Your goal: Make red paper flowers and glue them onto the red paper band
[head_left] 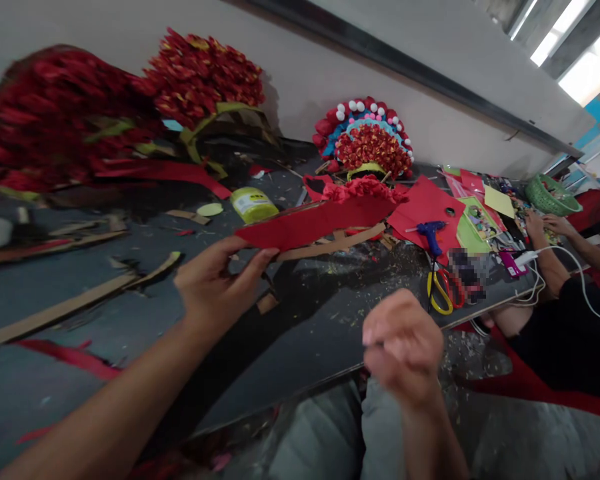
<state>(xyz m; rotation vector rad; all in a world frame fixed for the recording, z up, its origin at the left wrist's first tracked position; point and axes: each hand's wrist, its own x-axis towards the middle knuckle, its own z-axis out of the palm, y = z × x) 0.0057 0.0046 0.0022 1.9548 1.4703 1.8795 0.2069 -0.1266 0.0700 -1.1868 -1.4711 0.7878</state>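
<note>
Left arm: nearest of all, coming up from the bottom corner over the dark table.
Left hand: thumb and fingers pinched together on the near end of a red strip.
Yellow tub: just behind the strip; what is inside cannot be seen.
Red strip: long and flat, running from the left hand to the right, across the table's middle.
Right hand: fingers curled in toward the thumb, near the table's edge, well apart from the strip; too blurry to tell if it has something tiny.
Green tray: past the blue glue gun, with little bits in it.
Green basket: beside another person's hands, with small pale things in it.
</note>
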